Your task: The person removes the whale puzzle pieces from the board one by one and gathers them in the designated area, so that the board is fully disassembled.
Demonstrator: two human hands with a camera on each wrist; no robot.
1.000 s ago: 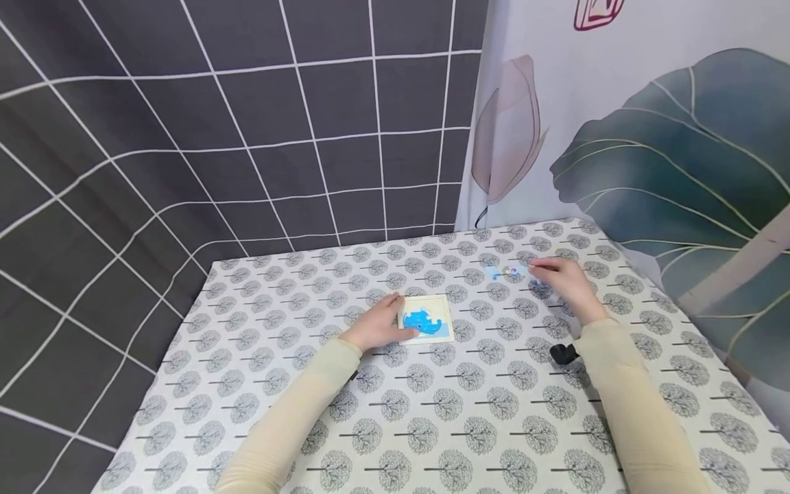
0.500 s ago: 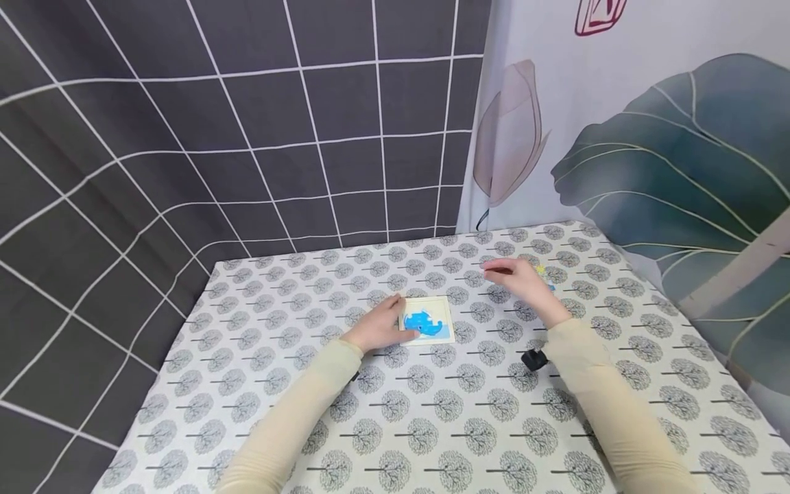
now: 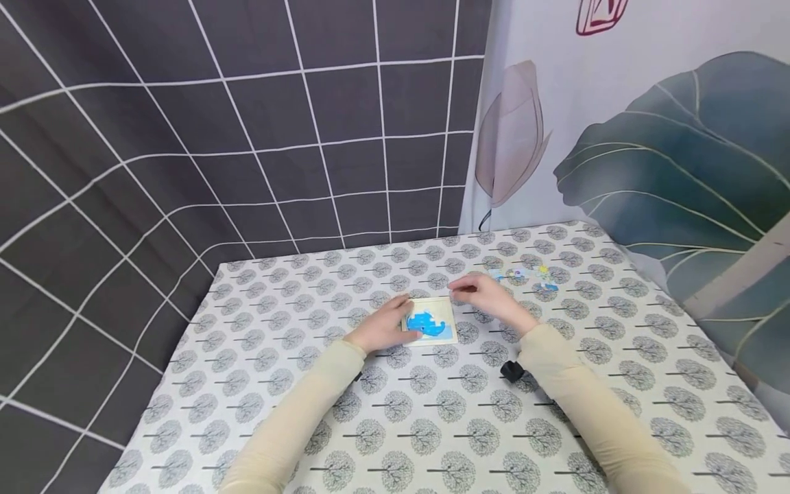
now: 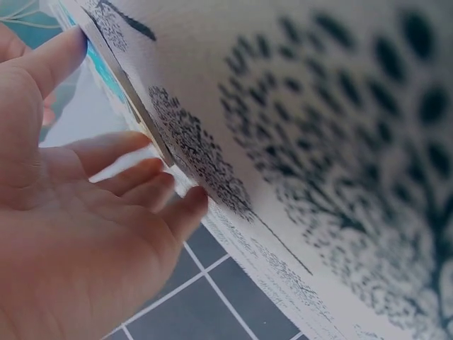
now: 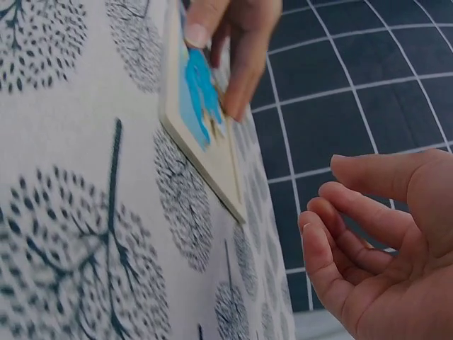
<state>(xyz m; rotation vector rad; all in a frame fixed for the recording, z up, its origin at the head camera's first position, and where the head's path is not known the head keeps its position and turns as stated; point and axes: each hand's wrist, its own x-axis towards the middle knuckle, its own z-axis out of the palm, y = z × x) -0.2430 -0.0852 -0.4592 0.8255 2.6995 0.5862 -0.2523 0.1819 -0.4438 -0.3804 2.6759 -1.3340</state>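
Observation:
A small square puzzle board [image 3: 441, 305] with a pale raised rim lies on the tablecloth, a bright blue animal shape [image 3: 428, 325] inside it. My left hand [image 3: 384, 325] holds the board's left side, its thumb over the near corner and its fingers at the far edge. Close by the far right corner hovers my right hand [image 3: 487, 299], thumb and fingers bent toward each other. The right wrist view shows this right hand [image 5: 382, 244] beyond the board, the thumb tip near the index fingertip; I cannot tell whether a thin piece is between them.
Several small coloured puzzle pieces [image 3: 518, 274] lie behind and right of my right hand, one yellow piece [image 3: 543, 269] among them. A white tablecloth [image 3: 420, 412] printed with grey trees covers the table. A dark gridded curtain [image 3: 265, 123] and a leaf-printed curtain [image 3: 679, 158] stand behind.
My right hand has moved left and nearer, from the loose pieces to the board's far right corner, uncovering pieces behind it. My left hand stays at the board.

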